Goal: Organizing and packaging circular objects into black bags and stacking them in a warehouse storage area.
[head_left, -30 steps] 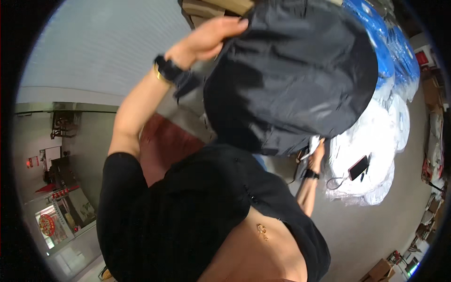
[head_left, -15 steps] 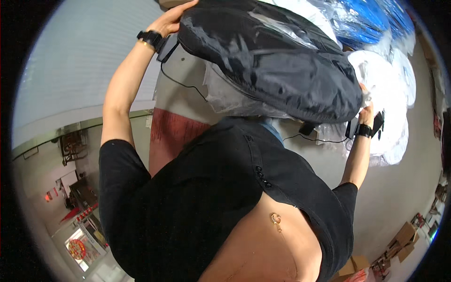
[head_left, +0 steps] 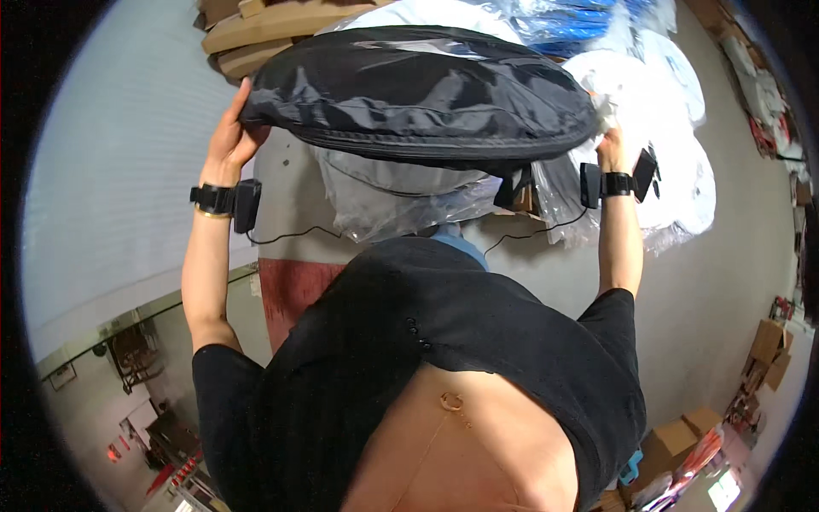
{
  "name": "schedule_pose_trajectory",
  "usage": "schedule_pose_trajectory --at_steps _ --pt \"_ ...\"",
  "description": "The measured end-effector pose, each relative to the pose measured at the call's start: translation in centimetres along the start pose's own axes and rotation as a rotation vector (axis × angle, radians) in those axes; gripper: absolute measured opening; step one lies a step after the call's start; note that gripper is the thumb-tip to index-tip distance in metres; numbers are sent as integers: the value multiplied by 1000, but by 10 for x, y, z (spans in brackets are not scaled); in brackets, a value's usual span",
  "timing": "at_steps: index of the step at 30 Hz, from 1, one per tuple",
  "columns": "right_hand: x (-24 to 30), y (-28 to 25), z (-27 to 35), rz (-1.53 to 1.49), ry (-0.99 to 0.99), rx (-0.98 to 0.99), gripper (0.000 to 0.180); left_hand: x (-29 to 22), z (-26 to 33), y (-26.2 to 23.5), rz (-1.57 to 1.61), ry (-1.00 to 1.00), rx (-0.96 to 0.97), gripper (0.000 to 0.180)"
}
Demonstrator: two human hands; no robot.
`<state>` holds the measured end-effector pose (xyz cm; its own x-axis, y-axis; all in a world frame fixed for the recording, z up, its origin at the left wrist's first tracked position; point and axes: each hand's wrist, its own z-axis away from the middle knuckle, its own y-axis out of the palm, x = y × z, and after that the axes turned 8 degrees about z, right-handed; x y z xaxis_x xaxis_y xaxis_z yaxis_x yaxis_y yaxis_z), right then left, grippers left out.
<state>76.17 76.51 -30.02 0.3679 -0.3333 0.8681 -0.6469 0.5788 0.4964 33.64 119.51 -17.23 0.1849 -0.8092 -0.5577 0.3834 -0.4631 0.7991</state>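
Note:
I hold a large round black fabric bag (head_left: 418, 94) flat in front of me by its two edges. My left hand (head_left: 229, 136) grips its left rim, and my right hand (head_left: 609, 148) grips its right rim. A crumpled clear plastic wrap (head_left: 401, 200) hangs under the bag. Each wrist carries a black strap with a small black box, and thin black cables run from them. My black shirt (head_left: 444, 341) fills the lower middle of the view.
White and blue plastic-wrapped bundles (head_left: 674, 111) lie on the grey floor at the upper right. Flattened cardboard (head_left: 256, 34) lies at the upper left beside a pale wall (head_left: 102, 171). Cardboard boxes (head_left: 682, 427) stand at the lower right.
The black bag has swung from tilted to lying flat and spread wide. My right hand has come up from below to its right edge, and my left hand has moved further left.

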Motion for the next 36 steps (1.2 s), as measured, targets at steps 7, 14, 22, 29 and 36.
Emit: schedule_pose_trajectory --at_steps 7,14,22,29,36 --pt "14 28 -8 -155 102 114 26 9 9 17 -15 117 -141 31" --pt "29 57 1 -104 219 -7 25 11 19 -18 9 101 -145 31" --pt "23 53 0 -220 266 207 29 34 18 -28 -39 57 -287 33" --pt "44 101 18 17 240 -250 35 42 17 -27 17 23 -297 31" --pt "44 98 22 93 124 -97 32 41 18 -61 -27 38 -398 29"
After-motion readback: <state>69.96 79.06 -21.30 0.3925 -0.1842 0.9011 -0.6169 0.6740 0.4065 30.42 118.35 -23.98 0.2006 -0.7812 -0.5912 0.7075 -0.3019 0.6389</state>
